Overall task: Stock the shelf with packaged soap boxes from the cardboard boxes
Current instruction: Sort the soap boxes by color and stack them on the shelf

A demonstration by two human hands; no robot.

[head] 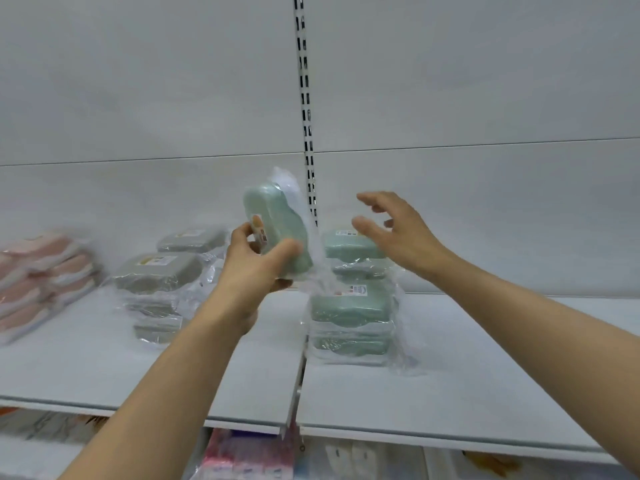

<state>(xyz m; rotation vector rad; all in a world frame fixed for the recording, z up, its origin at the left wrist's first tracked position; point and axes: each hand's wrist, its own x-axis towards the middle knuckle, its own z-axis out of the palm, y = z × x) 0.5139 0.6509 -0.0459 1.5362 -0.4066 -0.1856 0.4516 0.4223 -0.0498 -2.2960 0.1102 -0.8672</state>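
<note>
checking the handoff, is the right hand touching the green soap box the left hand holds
Apart. The head view shows the right hand open with white shelf wall visible between its fingers and the green soap box gripped by the left hand.

Glossy clear plastic wrap on green soap box (277,230) — matt white shelf (450,393)

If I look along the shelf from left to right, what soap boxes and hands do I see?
Pink soap boxes → grey soap boxes → left hand holding a green soap box → green stack → open right hand.
</note>
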